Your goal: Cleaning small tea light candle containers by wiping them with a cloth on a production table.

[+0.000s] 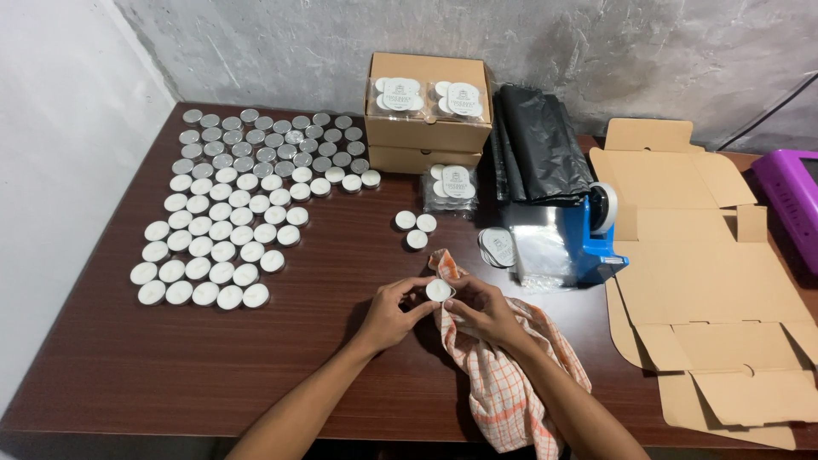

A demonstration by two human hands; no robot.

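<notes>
A small white tealight candle [438, 290] is held over the dark wooden table [170, 375], pinched between my left hand [394, 311] and my right hand [481, 308]. An orange-and-white checked cloth [503, 375] lies under my right hand and wrist, with one corner poking up behind the candle. Three more tealights [415, 228] sit just beyond my hands. Both hands grip the same candle from opposite sides.
Several rows of tealights [226, 213] fill the table's left part. Closed cardboard boxes [426, 128] carry clear candle packs, with another pack [452, 192] in front. A black bag [537, 145], blue tape dispenser [592, 230], flat cardboard [707, 281] and purple object [792, 204] lie right.
</notes>
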